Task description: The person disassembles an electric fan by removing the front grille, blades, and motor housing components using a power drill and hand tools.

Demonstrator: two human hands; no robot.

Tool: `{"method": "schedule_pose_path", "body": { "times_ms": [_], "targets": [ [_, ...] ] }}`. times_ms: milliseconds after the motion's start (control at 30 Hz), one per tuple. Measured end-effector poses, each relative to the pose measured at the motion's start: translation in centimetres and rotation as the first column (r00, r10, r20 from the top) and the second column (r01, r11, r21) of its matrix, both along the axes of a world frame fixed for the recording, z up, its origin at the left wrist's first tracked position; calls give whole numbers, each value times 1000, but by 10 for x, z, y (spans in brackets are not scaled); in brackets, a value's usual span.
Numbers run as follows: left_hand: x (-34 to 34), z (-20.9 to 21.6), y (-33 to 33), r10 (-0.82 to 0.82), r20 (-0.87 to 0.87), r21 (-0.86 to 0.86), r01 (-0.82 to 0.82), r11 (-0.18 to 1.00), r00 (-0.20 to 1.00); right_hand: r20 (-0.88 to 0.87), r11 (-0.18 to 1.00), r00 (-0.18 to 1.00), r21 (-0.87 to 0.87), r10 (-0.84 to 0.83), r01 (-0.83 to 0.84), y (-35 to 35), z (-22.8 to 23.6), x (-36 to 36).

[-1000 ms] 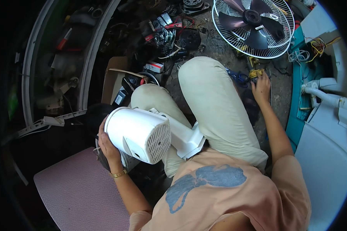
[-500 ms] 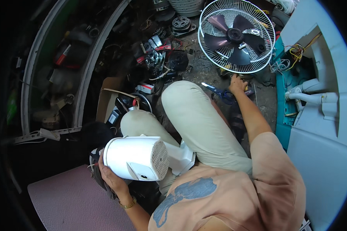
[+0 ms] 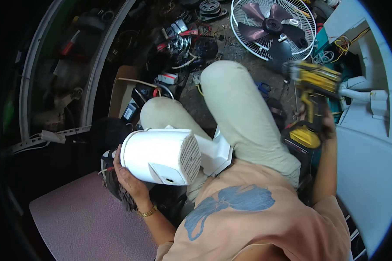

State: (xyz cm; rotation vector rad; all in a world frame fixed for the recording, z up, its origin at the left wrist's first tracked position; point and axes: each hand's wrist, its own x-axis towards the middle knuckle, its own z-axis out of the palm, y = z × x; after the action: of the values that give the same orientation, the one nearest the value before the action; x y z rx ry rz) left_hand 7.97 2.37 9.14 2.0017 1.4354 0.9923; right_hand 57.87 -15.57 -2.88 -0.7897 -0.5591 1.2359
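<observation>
Far left, beyond the left hand, a pale metal frame (image 3: 99, 65) is seen; a pinkish pad (image 3: 82, 213) is set lower, just beside the left forearm. Ahead of the left hand, a cardboard box (image 3: 117, 95) is partly hidden by clutter. The left hand (image 3: 133, 182) is cupped around the near end of a white fan housing (image 3: 152, 154) (some fingers hidden behind it); a gold wristband (image 3: 148, 212) is worn on that wrist. The housing is held on its side over the lap, its slotted end turned away from the left hand, its white neck (image 3: 220, 154) resting by the right thigh. Between the hands, pale trousers (image 3: 239, 108) are seen. Ahead and left of the right hand, blue-handled scissors (image 3: 264, 89) are left on the floor; farther ahead, a fan cage (image 3: 233, 19) with dark blades is laid. A yellow and black drill (image 3: 320, 80) is gripped by its handle in the right hand (image 3: 329, 124), fingers closed, nose pointed leftward and ahead (blurred). Right of that hand, a white panel (image 3: 370, 161) is placed.
</observation>
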Motion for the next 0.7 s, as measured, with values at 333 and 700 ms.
{"method": "schedule_pose_path", "body": {
  "times_ms": [333, 700],
  "targets": [
    [-35, -61, -38, 331, 304, -16, -343, 939, 893, 584, 925, 798, -206, -146, 320, -4, 103, -60],
    [-11, -74, -63, 513, 337, -55, -528, 848, 789, 816, 949, 547, -3, 184, -315, 12, 148, -142]
  ]
}}
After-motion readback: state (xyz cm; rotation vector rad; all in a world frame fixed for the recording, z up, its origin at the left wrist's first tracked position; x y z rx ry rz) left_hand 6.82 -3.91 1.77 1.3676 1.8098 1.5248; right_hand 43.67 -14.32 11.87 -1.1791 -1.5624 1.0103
